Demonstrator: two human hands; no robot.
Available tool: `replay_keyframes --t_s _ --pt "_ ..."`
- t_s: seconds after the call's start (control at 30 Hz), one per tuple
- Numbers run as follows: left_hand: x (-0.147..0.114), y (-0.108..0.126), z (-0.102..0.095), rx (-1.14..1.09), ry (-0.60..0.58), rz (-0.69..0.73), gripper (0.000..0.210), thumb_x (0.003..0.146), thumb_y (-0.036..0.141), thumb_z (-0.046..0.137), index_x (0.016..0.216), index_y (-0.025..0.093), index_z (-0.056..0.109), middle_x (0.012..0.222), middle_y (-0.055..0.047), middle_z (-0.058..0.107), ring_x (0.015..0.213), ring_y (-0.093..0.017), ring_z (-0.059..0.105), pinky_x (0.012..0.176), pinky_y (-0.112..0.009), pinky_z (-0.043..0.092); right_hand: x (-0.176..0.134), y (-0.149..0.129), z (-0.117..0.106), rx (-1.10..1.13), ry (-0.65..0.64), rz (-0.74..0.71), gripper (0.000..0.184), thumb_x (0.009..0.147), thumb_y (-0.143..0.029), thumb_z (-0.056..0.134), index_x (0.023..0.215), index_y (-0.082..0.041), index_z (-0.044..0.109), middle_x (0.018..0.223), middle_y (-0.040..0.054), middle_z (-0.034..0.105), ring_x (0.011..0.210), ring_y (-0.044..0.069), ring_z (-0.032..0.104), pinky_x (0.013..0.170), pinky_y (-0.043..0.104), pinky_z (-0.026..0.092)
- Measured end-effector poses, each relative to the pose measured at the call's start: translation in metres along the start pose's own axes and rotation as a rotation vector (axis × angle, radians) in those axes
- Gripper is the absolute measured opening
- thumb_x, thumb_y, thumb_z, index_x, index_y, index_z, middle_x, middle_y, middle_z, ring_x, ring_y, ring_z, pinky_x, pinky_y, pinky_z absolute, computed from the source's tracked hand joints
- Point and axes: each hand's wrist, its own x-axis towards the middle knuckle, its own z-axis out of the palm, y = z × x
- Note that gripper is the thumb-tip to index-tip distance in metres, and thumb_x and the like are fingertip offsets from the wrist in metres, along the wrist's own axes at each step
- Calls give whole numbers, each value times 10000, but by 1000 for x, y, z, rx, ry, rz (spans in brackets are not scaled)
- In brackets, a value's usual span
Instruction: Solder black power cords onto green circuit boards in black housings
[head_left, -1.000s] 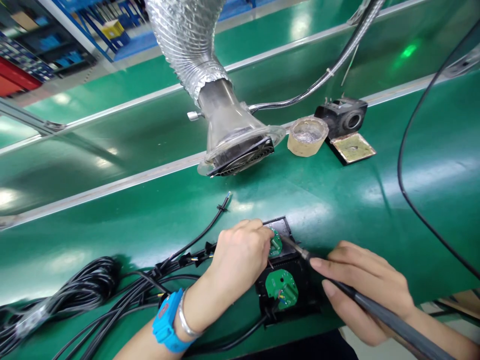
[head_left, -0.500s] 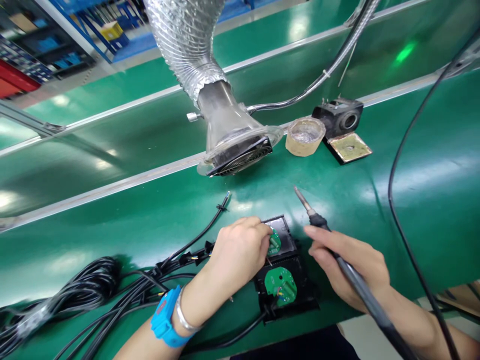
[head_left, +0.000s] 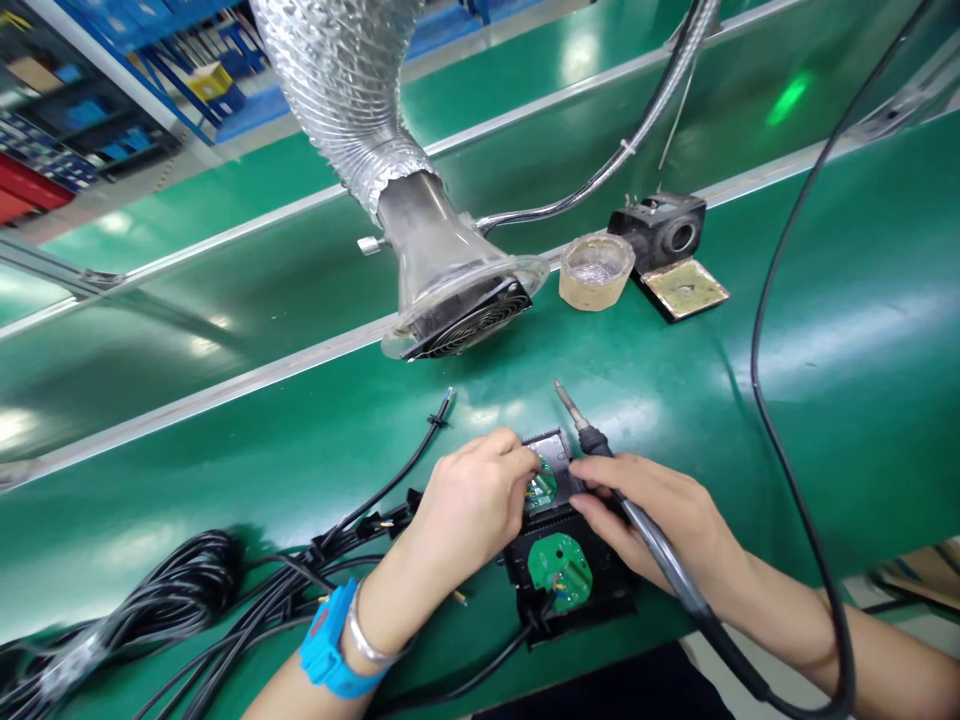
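Note:
My right hand (head_left: 660,510) is closed around a soldering iron (head_left: 649,530), whose bare tip points up and away to the left. Its thumb and fingertips are close to the right edge of the upper black housing (head_left: 556,450). Over that housing my left hand (head_left: 476,495) is bent in a pinch at the upper green circuit board (head_left: 543,484); what its fingertips grip is hidden. Just below lies a second black housing (head_left: 611,585) with a round green circuit board (head_left: 551,565). Small coloured wires and a black cable (head_left: 491,665) meet at this lower board.
A fume extractor (head_left: 465,270) on a foil duct hangs beyond my hands. Behind to the right stand a solder pot (head_left: 596,272) and an iron stand (head_left: 671,235) with a sponge tray (head_left: 688,288). Black cables (head_left: 180,580) lie on the left; the iron's cord (head_left: 772,420) loops on the right.
My right hand has moved left with the soldering iron, up to the housing's edge. My left hand stays at the upper board. The whole view has shifted slightly.

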Motion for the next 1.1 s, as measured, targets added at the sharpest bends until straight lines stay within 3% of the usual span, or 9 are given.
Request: replay_keyframes --t_s 0.23,0.4,0.53,0.63,1.1 --pt "0 4 1 119 39 -26 232 907 158 448 964 248 654 929 -6 565 765 -134 574 620 -247 455 1 1 -2 1 5 -29 304 844 -86 578 1135 -175 568 832 14 631 693 101 585 663 239 502" --pt "-1 5 1 168 32 -24 234 898 126 461 938 246 658 879 2 579 771 -145 563 604 -248 441 -1 -12 -25 72 75 -38 425 858 -65 519 1266 -184 535 818 20 631 663 106 569 609 247 497" --pt "-2 4 3 202 51 -3 222 892 123 479 922 244 662 877 4 584 758 -151 551 561 -251 422 -1 -19 -39 143 27 -31 351 830 -105 497 1157 -150 617 719 38 587 579 116 514 501 261 454" --pt "-2 3 4 200 67 9 206 886 124 501 924 243 665 875 7 586 757 -150 548 555 -250 419 0 -17 -36 182 28 -38 320 805 -92 487 1081 -152 638 710 39 595 549 110 490 477 260 435" --pt "-2 -1 4 187 57 84 209 916 139 477 946 232 662 844 4 566 759 -154 524 539 -266 381 3 -12 -27 178 29 -71 319 790 -64 482 1056 -144 639 772 56 620 601 115 519 512 267 467"
